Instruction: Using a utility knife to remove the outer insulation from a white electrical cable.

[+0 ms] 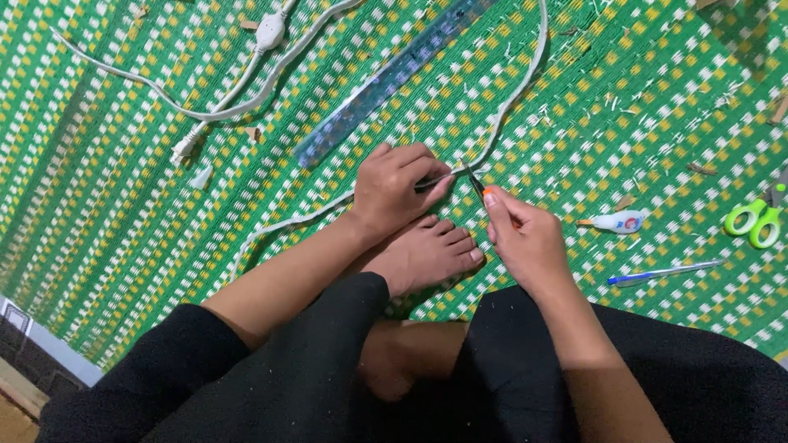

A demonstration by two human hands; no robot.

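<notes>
Left hand (398, 184) pinches the white cable (519, 86) at mid-mat (123, 164); right hand (525, 238) grips a small blade tool (477, 187) against it. White shavings lie scattered, and most of the cable looks uncut.

mat (624, 98): looking woven, rough, matt green plastic
cable (525, 74): showing smooth white plastic sheathing
ruler (386, 82): appearing clear, glossy plastic
scissors (755, 220): showing glossy green plastic handles
trousers (312, 369): looking like matt black cloth
</notes>
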